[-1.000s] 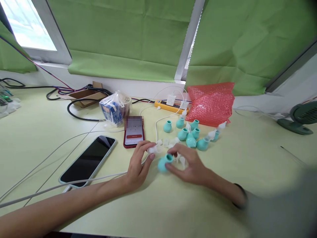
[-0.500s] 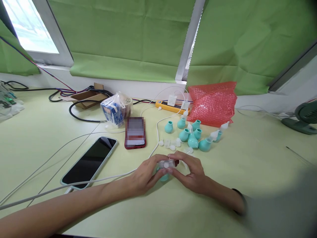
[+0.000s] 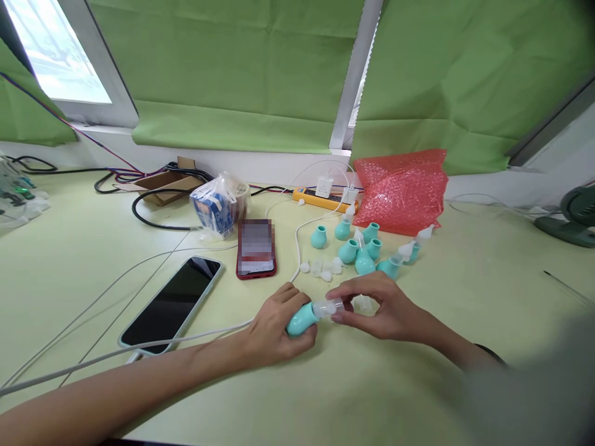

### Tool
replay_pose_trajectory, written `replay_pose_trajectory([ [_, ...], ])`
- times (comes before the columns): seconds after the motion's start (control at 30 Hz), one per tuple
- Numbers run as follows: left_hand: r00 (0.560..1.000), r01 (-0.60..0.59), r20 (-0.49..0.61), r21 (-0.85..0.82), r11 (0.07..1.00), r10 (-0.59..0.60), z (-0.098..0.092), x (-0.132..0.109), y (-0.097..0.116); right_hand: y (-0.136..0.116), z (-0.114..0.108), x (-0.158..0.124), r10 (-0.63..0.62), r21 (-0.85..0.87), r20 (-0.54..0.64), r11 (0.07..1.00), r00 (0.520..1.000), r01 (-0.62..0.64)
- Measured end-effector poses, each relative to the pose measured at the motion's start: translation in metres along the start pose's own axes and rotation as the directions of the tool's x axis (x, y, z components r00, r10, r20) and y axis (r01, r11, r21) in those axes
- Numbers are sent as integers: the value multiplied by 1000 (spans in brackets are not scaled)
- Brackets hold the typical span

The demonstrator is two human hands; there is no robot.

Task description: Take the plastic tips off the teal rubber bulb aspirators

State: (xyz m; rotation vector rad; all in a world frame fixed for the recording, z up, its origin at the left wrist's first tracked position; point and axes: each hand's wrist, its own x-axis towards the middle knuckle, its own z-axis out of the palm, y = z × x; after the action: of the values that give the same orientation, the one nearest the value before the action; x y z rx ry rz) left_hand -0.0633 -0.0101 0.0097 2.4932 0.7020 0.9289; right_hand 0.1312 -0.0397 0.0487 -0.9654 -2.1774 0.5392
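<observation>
A teal rubber bulb (image 3: 301,320) lies on its side in my left hand (image 3: 277,325), the fingers wrapped round it. From the bulb's mouth a clear plastic tube piece (image 3: 326,308) points to the right. My right hand (image 3: 379,305) pinches the tube's far end between thumb and fingertips. Bulb and tube meet in one line; how deep the joint goes I cannot make out. Under my right hand lies another clear plastic part (image 3: 363,303), partly hidden. Beyond the hands stand several teal bulbs (image 3: 348,251), some with white-tipped nozzles, beside small clear parts (image 3: 326,268).
A red bubble-wrap bag (image 3: 402,195) lies behind the bulbs, near a yellow power strip (image 3: 320,200). Left of them are a red-cased phone (image 3: 256,249), a larger black-screened phone (image 3: 171,303) and a plastic-wrapped bundle (image 3: 218,204). A white cable (image 3: 204,335) crosses by my left forearm.
My left hand has shifted from the clear tube to the teal bulb, which now lies in line with the tube. My right hand has moved slightly right, to the tube's end.
</observation>
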Motion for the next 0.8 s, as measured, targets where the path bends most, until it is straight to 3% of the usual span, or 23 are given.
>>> replay_pose_trajectory([
  [0.17, 999, 18, -33, -43, 999, -20, 1, 0, -3, 7, 6, -7, -147, -84, 7, 985, 989, 147],
  [0.3, 998, 37, -55, -11, 999, -38, 3, 2, -4, 11, 7, -6, -184, -110, 62, 976, 981, 190],
  [0.47, 998, 39, -57, 41, 998, -36, 7, -2, -6, 13, 10, -6, -180, -137, 43, 973, 983, 185],
  [0.57, 997, 20, -79, 54, 998, -15, 8, -4, -7, 14, 15, -6, -104, -81, 9, 991, 995, 105],
  [0.67, 997, 16, -78, 52, 999, -12, 9, -5, -8, 13, 20, -6, 50, 35, -24, 998, 998, -49],
  [0.8, 998, -13, -58, 104, 995, 19, 11, -6, -9, 10, 22, -4, 326, 242, 108, 908, 939, -343],
])
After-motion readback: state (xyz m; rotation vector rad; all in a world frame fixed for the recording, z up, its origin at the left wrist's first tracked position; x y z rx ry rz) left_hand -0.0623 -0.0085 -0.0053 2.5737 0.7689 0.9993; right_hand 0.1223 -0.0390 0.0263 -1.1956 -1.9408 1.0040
